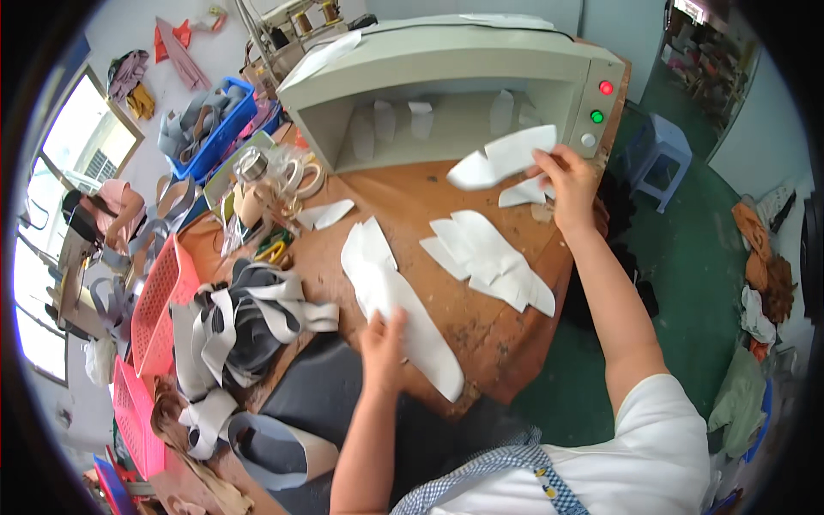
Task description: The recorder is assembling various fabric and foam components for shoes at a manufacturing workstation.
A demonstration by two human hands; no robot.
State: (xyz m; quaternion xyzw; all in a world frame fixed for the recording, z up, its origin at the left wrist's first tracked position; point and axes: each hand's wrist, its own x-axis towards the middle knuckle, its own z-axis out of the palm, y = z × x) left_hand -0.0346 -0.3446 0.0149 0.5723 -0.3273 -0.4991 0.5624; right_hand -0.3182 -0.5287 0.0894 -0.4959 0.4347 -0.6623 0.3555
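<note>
My right hand [568,184] pinches a long white shaped sheet piece [506,156] between thumb and fingers, raised in front of the machine's opening. Under it a smaller white piece [524,193] lies by the table's right edge. My left hand [382,343], smeared by motion, is at the edge of a pile of long white sole-shaped sheets [421,339]; whether its fingers grip one cannot be made out. Between the hands lies a fanned pile of white pieces [491,257]. The box-shaped beige machine [571,94] stands at the back, with several white pieces inside.
Grey and white strips [245,313] heap at the left, near pink baskets [163,300]. Behind them are tape rolls [305,178], green-handled scissors [273,251] and a blue crate [219,129]. A blue stool [659,159] stands right of the table; another person [116,210] sits far left.
</note>
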